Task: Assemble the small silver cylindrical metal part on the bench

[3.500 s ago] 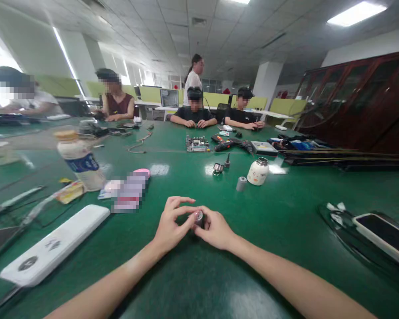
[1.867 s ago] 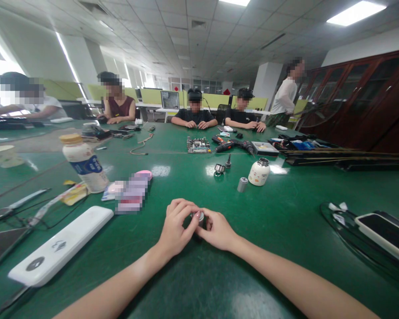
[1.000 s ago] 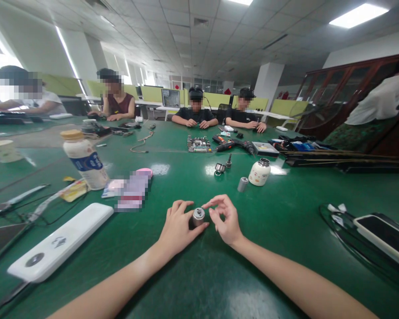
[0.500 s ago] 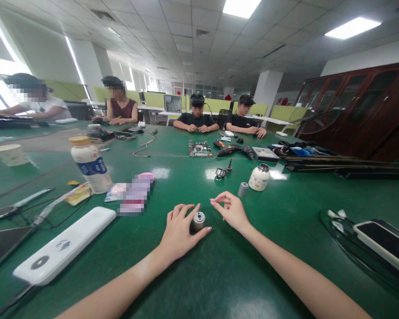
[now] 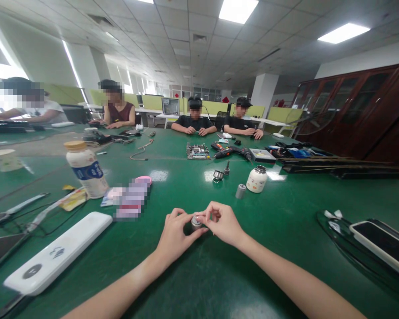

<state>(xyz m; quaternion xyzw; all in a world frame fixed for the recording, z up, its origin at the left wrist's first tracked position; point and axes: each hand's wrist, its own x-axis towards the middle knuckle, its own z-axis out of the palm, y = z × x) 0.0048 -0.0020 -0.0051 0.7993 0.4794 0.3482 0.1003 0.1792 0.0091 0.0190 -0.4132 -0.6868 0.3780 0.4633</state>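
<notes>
A small silver metal cylinder stands upright on the green table in front of me. My left hand wraps round it, index finger by its top and thumb along its near right side. Thumb and fingertips of my right hand are pinched together on top of the cylinder, hiding part of its upper face. Whatever is in that pinch is too small to make out. Beyond my right hand stands a second metal cylinder, beside a white bottle with drawn faces.
Left of me lie a white power bank, a pink-ended packet and a capped drink bottle. A phone with cables is at right. Farther off are a circuit board, power drills and several seated people.
My right hand has moved left and down, from beside the cylinder onto its top. My left hand's fingers have drawn in closer round it. The view has shifted slightly.
</notes>
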